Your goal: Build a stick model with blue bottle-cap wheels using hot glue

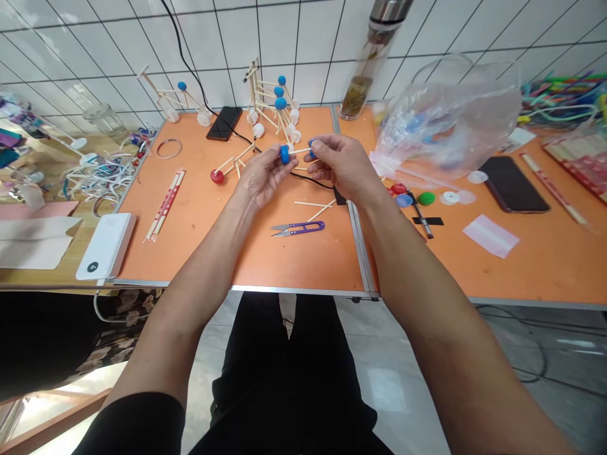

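A short pale wooden stick [298, 151] joins two blue bottle caps above the orange table. The fingers of my left hand [262, 177] pinch the left blue cap [285, 154]. At the other end, my right hand [340, 165] grips the right blue cap [312, 148], which its thumb partly hides. Below my hands lie purple thread snips [298, 228] and loose wooden sticks [315, 204]. Just left of my left hand is a small stick frame with a red cap [217, 177]. A larger stick frame [265, 95] with blue and white caps stands behind.
A tall glass flask [357, 85] and a clear plastic bag [450, 120] stand along the back. Phones [224, 122] [515, 183], wrapped chopsticks [165, 205] and a white power bank [106, 245] lie around. A black cable [183, 57] crosses the table behind my hands.
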`<state>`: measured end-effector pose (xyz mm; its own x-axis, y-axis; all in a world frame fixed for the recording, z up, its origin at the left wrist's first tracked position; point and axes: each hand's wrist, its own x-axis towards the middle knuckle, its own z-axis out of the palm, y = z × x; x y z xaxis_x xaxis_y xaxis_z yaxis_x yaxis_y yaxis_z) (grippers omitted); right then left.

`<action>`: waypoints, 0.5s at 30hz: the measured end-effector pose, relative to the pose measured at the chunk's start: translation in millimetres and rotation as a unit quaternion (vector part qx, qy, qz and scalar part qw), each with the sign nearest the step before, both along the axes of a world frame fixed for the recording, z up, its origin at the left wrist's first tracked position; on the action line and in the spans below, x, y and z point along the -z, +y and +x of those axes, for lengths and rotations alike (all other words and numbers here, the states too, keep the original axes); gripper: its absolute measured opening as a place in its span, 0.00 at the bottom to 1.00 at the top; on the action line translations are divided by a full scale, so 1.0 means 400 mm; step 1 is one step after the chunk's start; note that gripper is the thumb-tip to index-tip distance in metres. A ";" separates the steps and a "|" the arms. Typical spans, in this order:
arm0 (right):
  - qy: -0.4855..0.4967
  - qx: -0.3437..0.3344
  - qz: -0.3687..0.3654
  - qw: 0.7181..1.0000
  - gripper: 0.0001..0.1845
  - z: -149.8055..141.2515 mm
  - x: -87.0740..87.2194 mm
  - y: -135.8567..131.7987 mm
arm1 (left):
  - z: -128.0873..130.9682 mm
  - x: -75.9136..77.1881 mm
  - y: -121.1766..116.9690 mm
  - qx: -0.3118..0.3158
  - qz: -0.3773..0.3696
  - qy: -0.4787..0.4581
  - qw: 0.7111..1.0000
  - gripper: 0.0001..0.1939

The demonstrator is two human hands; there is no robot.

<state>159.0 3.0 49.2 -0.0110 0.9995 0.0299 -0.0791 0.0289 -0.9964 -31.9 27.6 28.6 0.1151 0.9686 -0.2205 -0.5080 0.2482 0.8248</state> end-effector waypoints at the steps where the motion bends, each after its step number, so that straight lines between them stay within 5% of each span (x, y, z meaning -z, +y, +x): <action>1: 0.008 0.000 -0.003 1.000 0.17 0.001 -0.002 -0.001 | 0.001 -0.005 -0.003 0.006 -0.002 -0.001 1.000 0.20; 15: 0.015 0.002 -0.014 1.000 0.18 -0.002 0.005 0.002 | -0.001 -0.012 -0.021 0.032 0.036 0.047 0.998 0.19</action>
<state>158.4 3.8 47.2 -0.0070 1.0000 0.0031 -0.1088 0.0023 -0.9941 -32.4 19.0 33.2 0.1594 0.9736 -0.1635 -0.4128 0.2162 0.8848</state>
